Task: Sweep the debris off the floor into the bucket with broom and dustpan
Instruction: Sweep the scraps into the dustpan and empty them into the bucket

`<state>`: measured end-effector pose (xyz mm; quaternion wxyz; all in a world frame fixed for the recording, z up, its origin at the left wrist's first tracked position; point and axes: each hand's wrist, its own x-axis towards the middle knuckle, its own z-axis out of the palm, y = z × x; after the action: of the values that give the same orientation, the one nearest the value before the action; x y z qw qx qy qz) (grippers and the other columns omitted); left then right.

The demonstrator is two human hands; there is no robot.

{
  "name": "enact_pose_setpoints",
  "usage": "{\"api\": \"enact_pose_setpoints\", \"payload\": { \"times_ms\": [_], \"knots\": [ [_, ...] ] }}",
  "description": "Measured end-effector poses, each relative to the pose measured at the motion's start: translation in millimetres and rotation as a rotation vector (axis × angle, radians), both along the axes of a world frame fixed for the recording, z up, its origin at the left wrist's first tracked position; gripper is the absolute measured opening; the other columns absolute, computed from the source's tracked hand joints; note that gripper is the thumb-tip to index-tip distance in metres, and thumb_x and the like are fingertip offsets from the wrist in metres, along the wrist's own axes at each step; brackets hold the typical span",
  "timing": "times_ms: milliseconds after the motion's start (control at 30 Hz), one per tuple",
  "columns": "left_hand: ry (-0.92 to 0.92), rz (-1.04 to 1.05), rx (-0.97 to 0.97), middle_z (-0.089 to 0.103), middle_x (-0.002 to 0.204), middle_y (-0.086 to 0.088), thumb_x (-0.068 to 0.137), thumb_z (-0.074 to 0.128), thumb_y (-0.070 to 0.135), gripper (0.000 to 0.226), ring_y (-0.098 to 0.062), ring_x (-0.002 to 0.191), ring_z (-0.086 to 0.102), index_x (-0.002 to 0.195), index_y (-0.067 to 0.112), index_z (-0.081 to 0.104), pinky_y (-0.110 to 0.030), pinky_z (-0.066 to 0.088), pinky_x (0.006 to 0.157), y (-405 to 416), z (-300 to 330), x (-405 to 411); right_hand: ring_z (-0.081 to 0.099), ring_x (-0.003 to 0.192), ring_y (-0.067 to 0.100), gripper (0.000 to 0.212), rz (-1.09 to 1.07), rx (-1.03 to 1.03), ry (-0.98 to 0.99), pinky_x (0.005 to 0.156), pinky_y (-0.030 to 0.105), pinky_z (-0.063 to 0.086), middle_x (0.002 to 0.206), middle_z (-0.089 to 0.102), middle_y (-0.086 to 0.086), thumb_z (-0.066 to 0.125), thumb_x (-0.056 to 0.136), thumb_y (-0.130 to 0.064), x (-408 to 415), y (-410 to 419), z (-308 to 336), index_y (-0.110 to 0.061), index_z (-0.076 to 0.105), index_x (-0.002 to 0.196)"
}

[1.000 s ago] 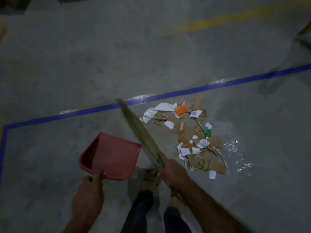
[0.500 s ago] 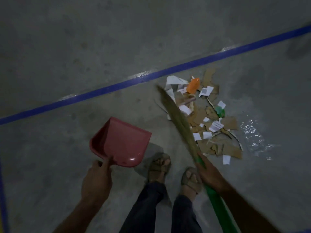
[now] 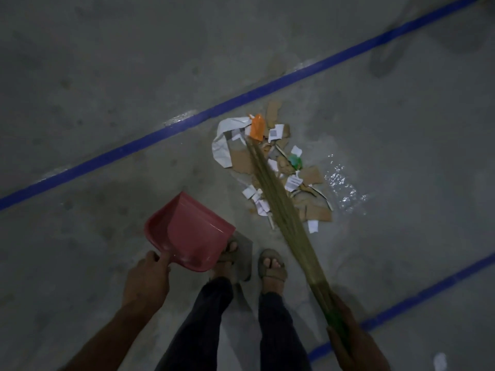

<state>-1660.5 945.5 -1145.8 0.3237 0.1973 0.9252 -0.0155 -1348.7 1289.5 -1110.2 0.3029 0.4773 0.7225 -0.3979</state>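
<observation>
- Since the earlier frame, the broom [image 3: 278, 207] is swung right, across the debris [image 3: 278, 167].
- The right hand [image 3: 348, 330] is closed round the green handle; the left hand [image 3: 146, 279] grips the red dustpan [image 3: 187, 231], held just left of the pile.
- The debris, light paper and card, is judged easily scattered; the bristles are judged flexible.
- The sandalled feet [image 3: 272, 266] stand near; clear plastic film [image 3: 344, 188] lies beside the pile; no bucket is visible.
</observation>
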Motion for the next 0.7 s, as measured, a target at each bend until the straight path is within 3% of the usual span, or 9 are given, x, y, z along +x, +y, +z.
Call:
{"api": "enact_pose_setpoints", "payload": {
  "times_ms": [67,133,233,300,367,467,567,700],
  "knots": [
    [0.016,-0.046,-0.028,0.05,0.075,-0.008,0.077,0.078,0.009,0.04,-0.031,0.057,0.055,0.112,0.021,0.062,-0.031,0.037,0.051,8,-8,-7,0.065,0.111,0.026,0.077,0.118,0.076,0.066,0.092,0.027,0.051,0.133,0.055,-0.009,0.07,0.086,-0.028,-10,-2,16,-0.038,0.031,0.151],
    [0.041,-0.078,-0.036,0.052,0.076,-0.008,0.077,0.078,0.009,0.044,-0.031,0.059,0.056,0.116,0.023,0.064,-0.032,0.04,0.052,17,-19,-15,0.064,0.113,0.024,0.077,0.096,0.071,0.135,0.095,0.029,0.048,0.129,0.055,-0.015,0.073,0.084,-0.021,-20,-5,21,-0.044,0.034,0.145],
    [0.068,-0.131,-0.063,0.055,0.078,-0.008,0.079,0.077,0.011,0.039,-0.032,0.063,0.058,0.115,0.021,0.067,-0.033,0.041,0.054,27,-33,-25,0.068,0.093,0.029,0.079,0.056,0.218,0.169,0.078,0.037,0.055,0.108,0.063,0.001,0.075,0.083,-0.018,-42,-4,5,-0.052,0.035,0.141],
    [0.079,-0.124,-0.075,0.055,0.08,-0.008,0.08,0.076,0.012,0.038,-0.032,0.063,0.058,0.116,0.021,0.066,-0.033,0.043,0.054,29,-35,-27,0.063,0.075,0.025,0.078,0.128,0.266,0.204,0.065,0.04,0.055,0.096,0.052,0.0,0.072,0.086,-0.022,-68,-3,2,-0.054,0.033,0.144],
    [0.078,-0.112,-0.055,0.054,0.079,-0.008,0.079,0.077,0.011,0.043,-0.031,0.061,0.057,0.118,0.022,0.065,-0.033,0.041,0.053,30,-36,-23,0.055,0.067,0.017,0.075,0.176,0.292,0.183,0.058,0.04,0.055,0.097,0.043,-0.002,0.066,0.089,-0.025,-104,7,-12,-0.047,0.027,0.149],
    [0.085,-0.065,-0.04,0.054,0.08,-0.006,0.078,0.078,0.009,0.05,-0.029,0.061,0.056,0.123,0.027,0.062,-0.031,0.037,0.053,29,-35,-16,0.054,0.076,0.016,0.069,0.3,0.316,0.21,0.064,0.034,0.052,0.115,0.043,0.001,0.058,0.094,-0.019,-186,27,-41,-0.044,0.026,0.15],
    [0.119,-0.029,-0.045,0.053,0.082,-0.006,0.081,0.076,0.01,0.05,-0.028,0.062,0.055,0.125,0.025,0.06,-0.031,0.035,0.054,27,-39,-12,0.059,0.092,0.027,0.071,0.496,0.394,0.22,0.074,0.038,0.053,0.125,0.045,0.015,0.05,0.094,-0.009,-266,57,-81,-0.044,0.025,0.151],
    [0.134,-0.002,-0.089,0.055,0.086,-0.009,0.084,0.072,0.012,0.042,-0.034,0.072,0.059,0.123,0.024,0.062,-0.034,0.038,0.056,29,-40,-17,0.061,0.093,0.028,0.044,0.774,0.451,0.062,0.074,0.041,0.056,0.115,0.052,0.014,0.036,0.102,-0.023,-309,84,-97,-0.041,0.044,0.142]
  ]
}}
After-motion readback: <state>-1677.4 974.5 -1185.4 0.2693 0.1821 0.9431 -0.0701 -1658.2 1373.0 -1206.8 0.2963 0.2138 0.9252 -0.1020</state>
